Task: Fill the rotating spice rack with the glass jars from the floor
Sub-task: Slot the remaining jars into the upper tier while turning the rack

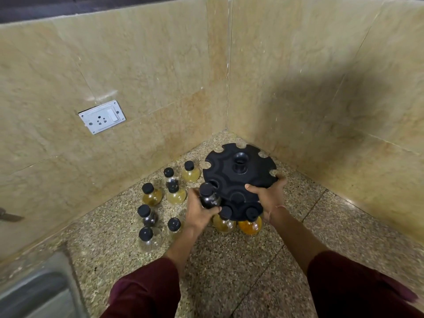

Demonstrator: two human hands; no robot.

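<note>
Fingers [213,210] of our left hand [199,216] wrap around a dark-filled round glass jar with a black cap [207,197], holding it at a notch in the near-left rim of the black round plastic spice rack [238,173]. Our right hand [267,195] grips the rack's top disc at its near-right edge. Two amber-filled jars [223,223] sit in the lower tier. Seven more jars [150,195] stand on the speckled stone floor [229,271], just left of the rack.
</note>
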